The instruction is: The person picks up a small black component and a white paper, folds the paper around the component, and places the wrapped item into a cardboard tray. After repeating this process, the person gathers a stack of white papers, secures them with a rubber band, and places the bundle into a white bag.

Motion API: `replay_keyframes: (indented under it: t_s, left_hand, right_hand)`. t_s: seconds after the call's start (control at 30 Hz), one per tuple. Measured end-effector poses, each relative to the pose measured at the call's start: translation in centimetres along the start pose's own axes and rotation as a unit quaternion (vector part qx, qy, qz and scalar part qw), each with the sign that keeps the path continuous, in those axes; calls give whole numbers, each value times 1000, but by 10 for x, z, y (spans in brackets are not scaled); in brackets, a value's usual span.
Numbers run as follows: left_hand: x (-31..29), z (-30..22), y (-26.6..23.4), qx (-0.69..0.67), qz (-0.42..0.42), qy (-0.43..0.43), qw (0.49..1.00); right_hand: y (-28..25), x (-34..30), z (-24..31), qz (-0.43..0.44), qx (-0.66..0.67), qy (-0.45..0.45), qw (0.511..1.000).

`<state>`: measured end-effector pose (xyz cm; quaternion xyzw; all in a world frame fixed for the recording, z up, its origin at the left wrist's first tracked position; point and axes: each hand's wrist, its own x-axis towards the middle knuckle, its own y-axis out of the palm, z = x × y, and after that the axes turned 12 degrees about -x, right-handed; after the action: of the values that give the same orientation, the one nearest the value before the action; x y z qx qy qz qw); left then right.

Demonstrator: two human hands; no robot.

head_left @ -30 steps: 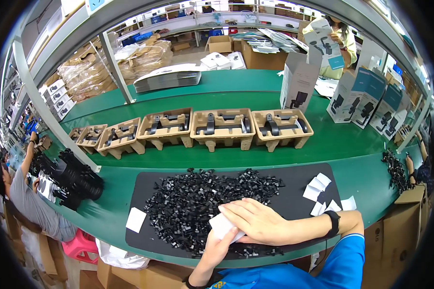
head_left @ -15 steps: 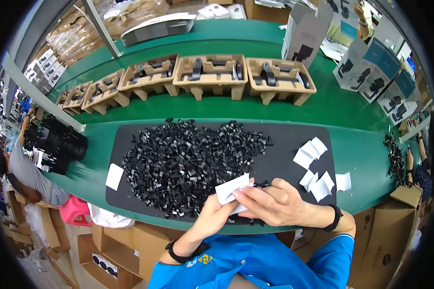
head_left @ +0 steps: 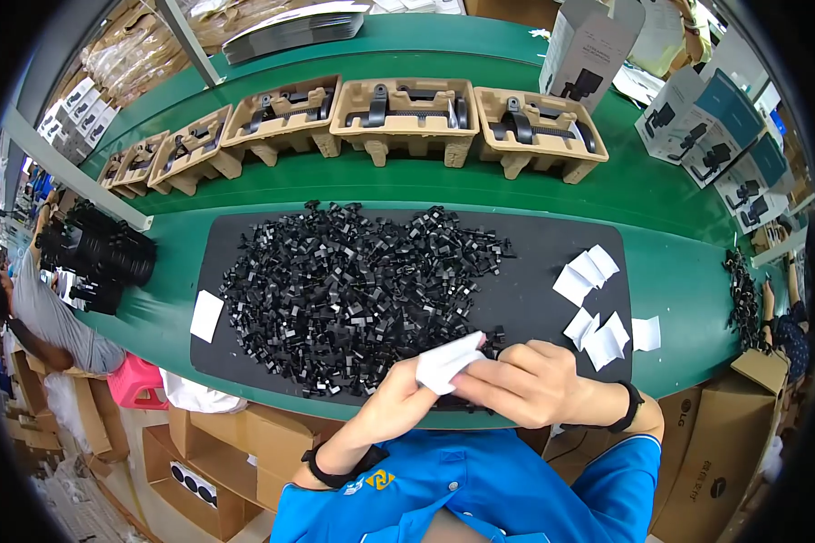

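Close to the table's front edge, a folded white piece of paper [head_left: 445, 364] is held between my two hands. My left hand [head_left: 395, 400] grips its left side, while the closed fingers of my right hand [head_left: 536, 385] pinch its right edge. What lies inside the fold, if anything, is hidden. Just beyond my hands, a big heap of small black plastic parts [head_left: 344, 290] covers much of a dark mat [head_left: 539, 285]. To the right lie several folded white papers [head_left: 598, 337], some overlapping. One more white sheet [head_left: 206, 316] rests at the mat's left edge.
Brown moulded trays [head_left: 403, 138] with black parts stand in a row behind the mat. Printed boxes [head_left: 593, 50] are at the back right. Black items [head_left: 109, 253] are piled at left near a person in grey [head_left: 59, 339]. Cardboard boxes [head_left: 715, 462] stand below the table.
The paper has turned and looks more closed over, with my right fingers now lower along its edge. The whole view has shifted slightly.
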<state>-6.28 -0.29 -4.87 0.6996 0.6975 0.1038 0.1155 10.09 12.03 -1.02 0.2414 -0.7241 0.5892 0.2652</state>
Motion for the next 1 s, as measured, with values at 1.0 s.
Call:
replay_keyframes:
  t_s: [1.0]
  left_hand:
    - [-38, -27, -53, 46, -200, 11, 979]
  right_hand:
    - [119, 1, -70, 294, -91, 11, 951]
